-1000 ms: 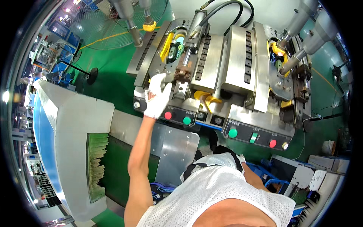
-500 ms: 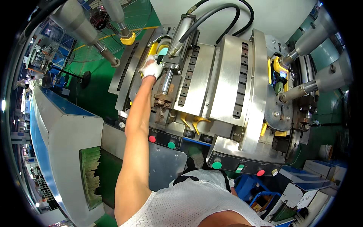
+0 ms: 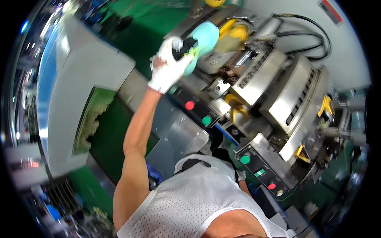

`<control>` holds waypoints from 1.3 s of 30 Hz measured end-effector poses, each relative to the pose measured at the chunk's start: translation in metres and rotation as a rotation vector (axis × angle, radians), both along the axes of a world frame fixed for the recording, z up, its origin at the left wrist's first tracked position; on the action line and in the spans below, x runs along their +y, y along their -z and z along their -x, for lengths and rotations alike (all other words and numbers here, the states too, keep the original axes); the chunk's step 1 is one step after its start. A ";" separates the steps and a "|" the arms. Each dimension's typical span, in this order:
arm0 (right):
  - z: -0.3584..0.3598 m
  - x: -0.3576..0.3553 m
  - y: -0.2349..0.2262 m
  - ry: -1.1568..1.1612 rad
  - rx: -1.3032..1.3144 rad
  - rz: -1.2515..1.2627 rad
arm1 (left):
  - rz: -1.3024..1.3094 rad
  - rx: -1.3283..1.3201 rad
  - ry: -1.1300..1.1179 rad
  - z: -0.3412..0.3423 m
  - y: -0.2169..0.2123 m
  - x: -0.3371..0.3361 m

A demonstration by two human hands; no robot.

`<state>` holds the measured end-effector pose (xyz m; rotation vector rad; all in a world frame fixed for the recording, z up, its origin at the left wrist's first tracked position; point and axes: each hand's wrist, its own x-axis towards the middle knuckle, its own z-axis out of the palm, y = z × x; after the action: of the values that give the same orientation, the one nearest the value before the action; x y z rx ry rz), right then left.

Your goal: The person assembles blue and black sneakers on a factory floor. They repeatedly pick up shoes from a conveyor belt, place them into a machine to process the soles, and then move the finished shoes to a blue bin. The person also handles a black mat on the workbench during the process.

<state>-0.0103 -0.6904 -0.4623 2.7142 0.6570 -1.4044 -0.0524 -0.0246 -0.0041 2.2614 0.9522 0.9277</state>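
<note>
My left hand (image 3: 166, 65), in a white knit glove, is closed around a shoe (image 3: 207, 35) with a pale teal sole and a dark upper. The shoe is raised off the press machine, to the left of its yellow clamp pads (image 3: 239, 33), with the sole showing. Motion blurs the shoe and the glove a little. Low by my right side hangs my gloved right hand (image 3: 241, 175), small and partly hidden behind my body, so its fingers do not show clearly.
The metal press (image 3: 258, 75) has a black control panel (image 3: 194, 105) with red and green buttons. At the left stands a large white and blue housing (image 3: 85, 59), with a green fringed curtain (image 3: 89, 119) over its opening and a dark green belt (image 3: 113, 127).
My left hand has lifted the shoe out of the press's left station and moved it toward the housing. The view has turned to the left.
</note>
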 end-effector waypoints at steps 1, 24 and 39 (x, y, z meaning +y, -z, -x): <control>-0.022 0.007 -0.006 -0.002 0.040 0.028 | 0.029 0.020 -0.155 0.069 0.019 -0.015; 0.064 0.146 -0.148 0.501 0.130 -0.287 | 0.556 0.372 -0.399 0.332 0.307 -0.015; 0.168 0.333 -0.202 -0.314 0.167 -0.195 | 0.324 0.354 -1.078 0.792 0.318 0.132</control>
<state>-0.1785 -0.3576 -0.2603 2.4914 1.2298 -1.5651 -0.8448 0.1077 -0.3221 1.5652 2.3832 0.6517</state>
